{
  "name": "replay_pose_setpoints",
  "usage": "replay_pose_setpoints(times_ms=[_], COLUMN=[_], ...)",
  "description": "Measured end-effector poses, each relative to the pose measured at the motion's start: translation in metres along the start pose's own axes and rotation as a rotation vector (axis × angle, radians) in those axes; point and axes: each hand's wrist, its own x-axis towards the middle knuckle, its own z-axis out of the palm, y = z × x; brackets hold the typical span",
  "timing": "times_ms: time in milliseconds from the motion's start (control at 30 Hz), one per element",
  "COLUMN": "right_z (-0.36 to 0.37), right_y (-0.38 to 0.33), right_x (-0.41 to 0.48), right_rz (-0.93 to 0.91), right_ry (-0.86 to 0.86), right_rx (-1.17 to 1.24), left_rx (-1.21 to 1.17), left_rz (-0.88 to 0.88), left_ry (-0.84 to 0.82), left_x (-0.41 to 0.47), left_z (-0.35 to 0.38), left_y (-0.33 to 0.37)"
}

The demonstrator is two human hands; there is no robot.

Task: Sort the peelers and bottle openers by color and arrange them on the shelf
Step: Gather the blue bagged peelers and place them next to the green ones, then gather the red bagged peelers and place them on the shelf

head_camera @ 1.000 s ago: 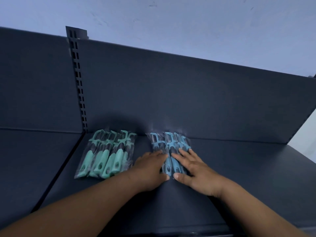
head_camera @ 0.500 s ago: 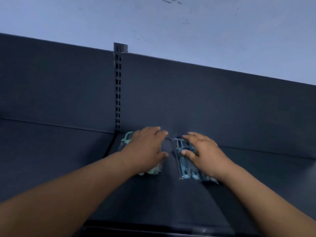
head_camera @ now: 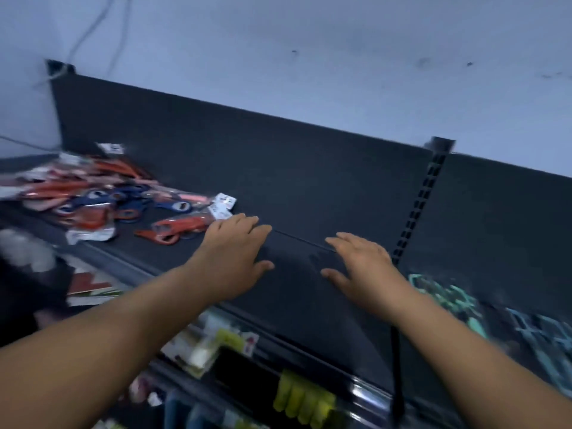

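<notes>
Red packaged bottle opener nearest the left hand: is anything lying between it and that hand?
Nothing visible. The left hand, fingers straight, is right beside the red packaged bottle opener on the dark shelf; white paper tags lie just behind, not between.

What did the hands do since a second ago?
The left hand let go of the green peelers, the right hand of the blue peelers. Both moved left along the shelf, open and empty, toward the pile of red and blue openers. The peelers stayed side by side.
</notes>
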Motion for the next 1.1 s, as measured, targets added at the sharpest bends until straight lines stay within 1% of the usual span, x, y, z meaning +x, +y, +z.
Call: replay_pose_setpoints(times_ms=[67,133,200,300,400,500,667,767,833,933,1000,1100], right_z=[0.008,0.012,0.022,0.023,0.025,0.031,0.052,0.070,0.082,0.091,0.096,0.110], right_y=[-0.047,-0.080,-0.132,-0.168,-0.219,-0.246,-0.265,-0.261,-0.254,-0.242,-0.233,-0.225], right_x=[0.021,0.033,0.056,0.067,0.091,0.117,0.167,0.203,0.230,0.260,0.273,0.287], right_rz=[-0.040,-0.078,-0.142,-0.188,-0.251,-0.285,-0.276,-0.267,-0.259,-0.274,-0.302,-0.341], right_ry=[-0.001,0.005,0.024,0.053,0.037,0.018,-0.056,-0.068,-0.114,-0.294,-0.379,-0.378], right_rx=[0.020,0.039,0.063,0.090,0.131,0.164,0.197,0.217,0.211,0.124,0.043,-0.002], left_rx=[0.048,0.065,0.088,0.068,0.040,0.007,0.000,0.014,0.023,-0.011,-0.054,-0.205], left_rz=[-0.043,-0.087,-0.163,-0.231,-0.307,-0.357,-0.428,-0.439,-0.434,-0.430,-0.401,-0.393], left_ry=[-0.009,-0.026,-0.038,-0.051,-0.057,-0.051,-0.101,-0.114,-0.117,-0.136,-0.141,-0.139], left_x=[-0.023,-0.037,-0.061,-0.075,-0.092,-0.100,-0.096,-0.080,-0.063,-0.035,-0.014,0.010], left_z=[-0.012,-0.020,-0.034,-0.040,-0.054,-0.057,-0.046,-0.039,-0.034,-0.024,-0.016,-0.002], left_y=[-0.049,-0.081,-0.132,-0.167,-0.214,-0.245,-0.281,-0.301,-0.317,-0.330,-0.332,-0.328])
